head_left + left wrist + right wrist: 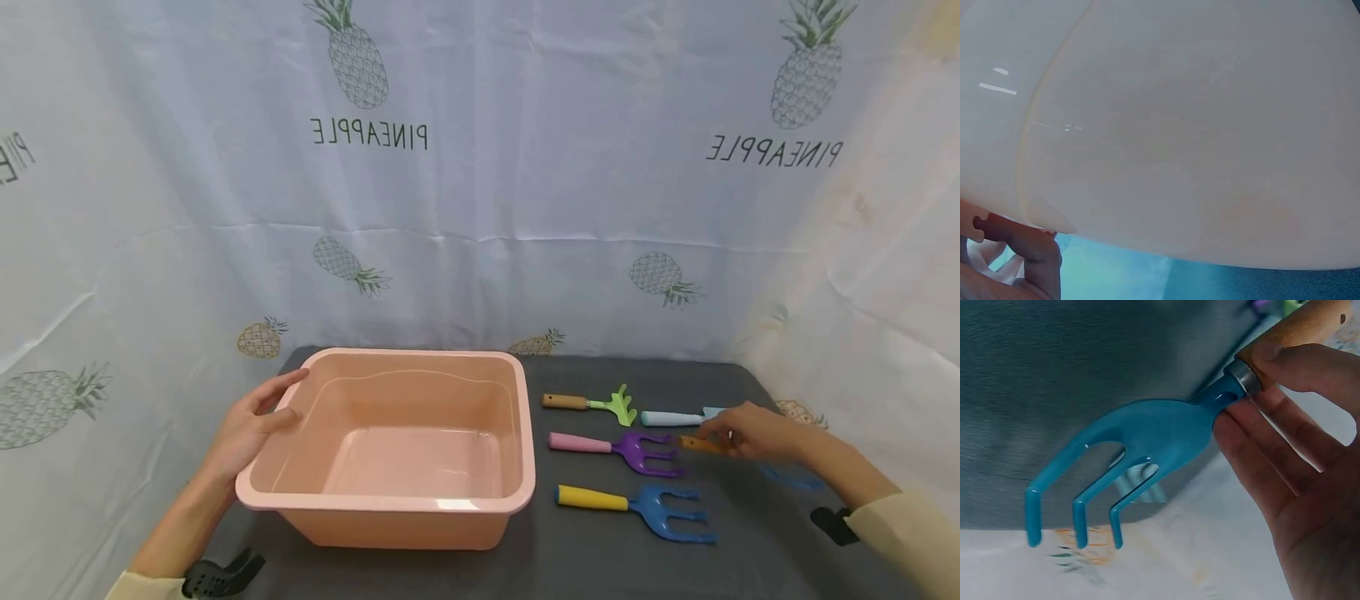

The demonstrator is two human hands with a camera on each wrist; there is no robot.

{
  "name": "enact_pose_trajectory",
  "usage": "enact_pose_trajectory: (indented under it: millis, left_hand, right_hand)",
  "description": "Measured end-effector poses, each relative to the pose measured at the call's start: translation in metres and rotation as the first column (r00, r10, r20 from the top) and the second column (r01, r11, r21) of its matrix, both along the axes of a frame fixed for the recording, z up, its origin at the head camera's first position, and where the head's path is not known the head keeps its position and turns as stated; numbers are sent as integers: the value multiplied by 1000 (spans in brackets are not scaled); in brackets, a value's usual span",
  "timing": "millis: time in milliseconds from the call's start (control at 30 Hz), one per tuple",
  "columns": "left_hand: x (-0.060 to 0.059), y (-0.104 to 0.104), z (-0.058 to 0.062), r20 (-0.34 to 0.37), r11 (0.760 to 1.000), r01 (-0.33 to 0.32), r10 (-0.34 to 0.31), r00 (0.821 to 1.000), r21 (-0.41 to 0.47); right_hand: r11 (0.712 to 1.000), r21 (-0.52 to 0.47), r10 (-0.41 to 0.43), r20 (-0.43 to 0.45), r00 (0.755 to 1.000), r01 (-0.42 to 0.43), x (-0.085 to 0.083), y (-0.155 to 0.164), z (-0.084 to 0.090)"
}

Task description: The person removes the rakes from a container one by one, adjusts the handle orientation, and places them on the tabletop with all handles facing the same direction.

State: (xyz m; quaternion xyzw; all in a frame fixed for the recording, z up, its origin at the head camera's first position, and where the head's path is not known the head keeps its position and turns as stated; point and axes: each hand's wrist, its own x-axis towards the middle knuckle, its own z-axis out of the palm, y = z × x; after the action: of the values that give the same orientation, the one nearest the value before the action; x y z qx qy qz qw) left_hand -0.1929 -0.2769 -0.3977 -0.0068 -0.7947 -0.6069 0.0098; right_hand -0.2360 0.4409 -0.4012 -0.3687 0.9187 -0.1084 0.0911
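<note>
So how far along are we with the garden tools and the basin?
Nothing looks done: the peach basin is empty. In hand: the right hand grips the wooden-handled blue fork, while the left hand rests on the basin's left rim. Left on the dark cloth: the green rake, the light-blue-handled tool, the purple fork and the yellow-handled blue fork.

Bright, even light with faint shadows; the basin (1210, 125) fills its wrist view as a washed-out blur (small glints only).
</note>
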Motion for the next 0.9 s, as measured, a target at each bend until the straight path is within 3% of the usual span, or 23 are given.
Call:
enact_pose_trajectory:
  millis: [200,367,900]
  left_hand:
    - [-1,-1,0,-13,1000,-3,2,1000,-8]
    - [-2,1,1,0,1000,4,-4,1000,2]
    - [0,0,-1,-8,999,13,-13,1000,-47]
  right_hand:
    - [1000,-24,-14,-34,999,13,3,19,-23]
    - [999,21,-46,-32,998,46,6,23,-36]
    - [991,32,-121,-136,983,127,13,13,-49]
